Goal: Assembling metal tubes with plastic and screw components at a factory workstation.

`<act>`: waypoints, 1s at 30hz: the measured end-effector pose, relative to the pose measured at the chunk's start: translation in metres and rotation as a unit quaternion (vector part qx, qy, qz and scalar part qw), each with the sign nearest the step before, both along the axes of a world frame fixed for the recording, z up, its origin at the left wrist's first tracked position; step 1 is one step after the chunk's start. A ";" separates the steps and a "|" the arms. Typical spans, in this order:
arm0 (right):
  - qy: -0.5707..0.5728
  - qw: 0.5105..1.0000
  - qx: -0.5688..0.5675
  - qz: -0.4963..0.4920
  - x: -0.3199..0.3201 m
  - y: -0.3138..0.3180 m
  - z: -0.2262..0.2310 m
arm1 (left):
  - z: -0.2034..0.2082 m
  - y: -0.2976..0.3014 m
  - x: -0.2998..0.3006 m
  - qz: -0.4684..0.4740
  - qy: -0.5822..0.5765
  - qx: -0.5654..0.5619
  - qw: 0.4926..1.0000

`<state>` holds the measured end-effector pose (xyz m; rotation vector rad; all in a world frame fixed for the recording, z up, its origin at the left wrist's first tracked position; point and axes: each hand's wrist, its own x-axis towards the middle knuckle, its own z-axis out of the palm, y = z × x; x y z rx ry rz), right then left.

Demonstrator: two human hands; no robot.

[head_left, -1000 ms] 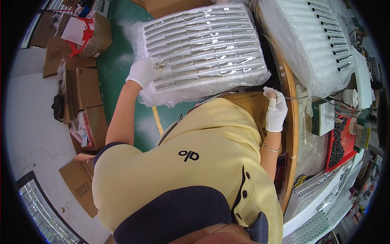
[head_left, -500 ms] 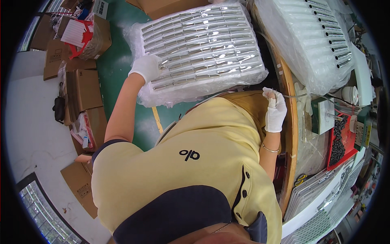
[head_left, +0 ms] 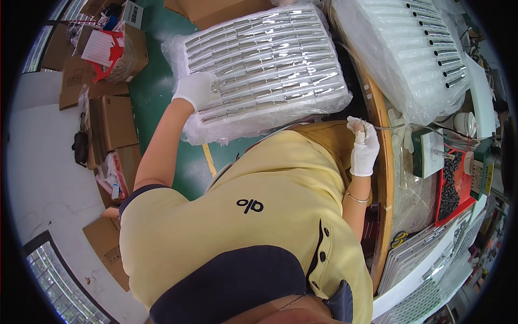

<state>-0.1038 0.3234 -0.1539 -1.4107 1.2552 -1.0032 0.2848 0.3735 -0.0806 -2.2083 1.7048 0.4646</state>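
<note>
Left hand [head_left: 196, 90] rests on tubes [head_left: 264, 63] (I can't tell its grip); a light touch should spare those beside it. Right hand [head_left: 365, 149] curls, hold unclear.

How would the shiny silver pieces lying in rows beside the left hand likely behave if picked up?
The silver pieces look metallic and straight, so each is probably stiff. Their bright glare suggests a smooth surface that might slip in the gloved left hand. Being slender and rod-like, they could roll if loose.

Green floor [head_left: 152, 86], whitish wall [head_left: 46, 146], gridded window [head_left: 62, 281] lower left, wood-edged workbench [head_left: 385, 183] at right
</note>
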 end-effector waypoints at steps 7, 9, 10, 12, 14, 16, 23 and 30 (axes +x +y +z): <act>0.015 0.999 -0.035 0.000 0.004 0.000 0.001 | -0.027 0.020 0.006 -0.033 0.031 -0.093 0.995; 0.010 1.000 -0.028 -0.004 0.001 -0.001 0.000 | -0.027 0.019 0.003 -0.013 0.035 -0.072 0.997; -0.002 1.000 -0.016 0.000 0.002 0.000 -0.001 | -0.026 0.019 0.000 0.007 0.037 -0.078 0.996; -0.034 0.999 -0.005 -0.005 -0.002 0.002 -0.001 | -0.032 0.019 0.001 0.018 0.040 -0.093 0.995; -0.047 0.999 0.003 -0.013 -0.005 0.004 -0.002 | -0.037 0.022 0.002 0.028 0.057 -0.113 0.992; -0.036 0.999 0.013 -0.022 -0.008 0.006 0.003 | -0.041 0.022 0.003 0.046 0.090 -0.135 0.986; -0.027 0.999 -0.046 -0.008 -0.012 0.002 -0.006 | -0.051 0.032 0.020 0.185 0.176 -0.213 0.943; 0.306 0.879 -0.328 0.165 0.046 -0.042 0.027 | -0.046 -0.006 -0.041 0.095 0.241 -0.266 0.928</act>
